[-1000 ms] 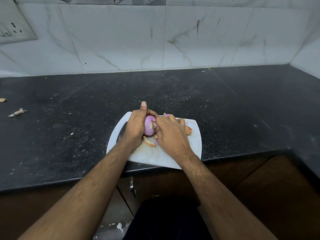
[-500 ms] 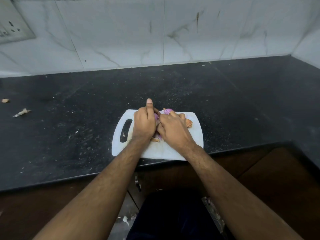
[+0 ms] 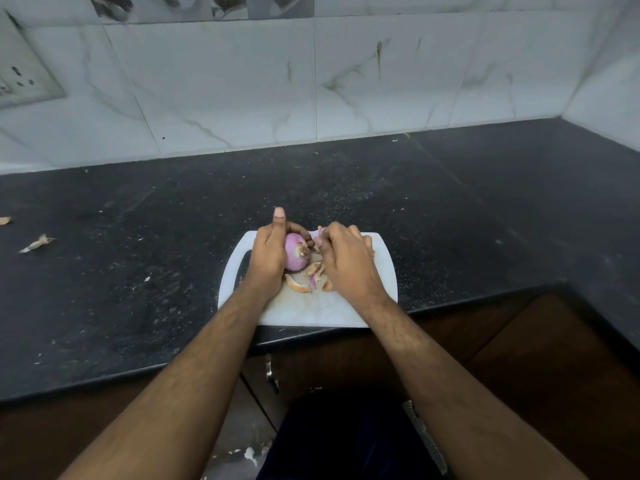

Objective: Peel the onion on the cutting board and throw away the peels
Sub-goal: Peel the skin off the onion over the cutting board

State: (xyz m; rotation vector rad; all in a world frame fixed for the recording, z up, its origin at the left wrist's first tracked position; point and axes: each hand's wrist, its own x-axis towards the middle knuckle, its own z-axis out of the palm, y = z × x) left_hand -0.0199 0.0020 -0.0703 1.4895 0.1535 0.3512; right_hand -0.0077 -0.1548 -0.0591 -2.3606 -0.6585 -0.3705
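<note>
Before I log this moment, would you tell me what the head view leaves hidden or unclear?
- Far side of the onion: covered by the left hand.
- What the right hand pinches: its fingertips are turned away from the camera.
- Cutting board handle slot: mostly under the left wrist.
- A bin for the peels: none in frame.
- Wall socket: cut by the left edge.

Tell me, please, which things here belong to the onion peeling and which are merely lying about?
Job: purple onion in left hand; right hand; papery brown peels; white plastic cutting board.

Lying about: pale scraps on black counter; wall socket.
</note>
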